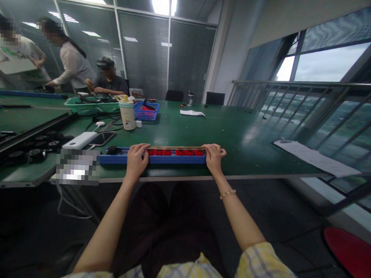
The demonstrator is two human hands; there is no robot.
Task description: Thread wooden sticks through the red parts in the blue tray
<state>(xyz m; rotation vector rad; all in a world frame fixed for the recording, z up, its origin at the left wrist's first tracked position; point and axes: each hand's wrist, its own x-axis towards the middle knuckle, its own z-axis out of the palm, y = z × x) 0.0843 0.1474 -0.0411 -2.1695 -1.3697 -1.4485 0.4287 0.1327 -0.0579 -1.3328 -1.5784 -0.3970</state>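
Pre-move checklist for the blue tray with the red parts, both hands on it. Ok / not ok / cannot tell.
1. Left hand and right hand both on the blue tray: ok, left mid-tray, right at its right end.
2. Red pieces lined up in the tray: ok.
3. Brass-coloured bar seated along the red pieces: cannot tell.
4. Tray lying flat on the green table: ok.
5. Black object at the tray's left end clear of the white power bank: cannot tell.

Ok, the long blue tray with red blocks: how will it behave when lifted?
The blue tray looks stiff: it runs straight between the left hand and right hand. Thin, so probably light. The red blocks might shift if tilted.
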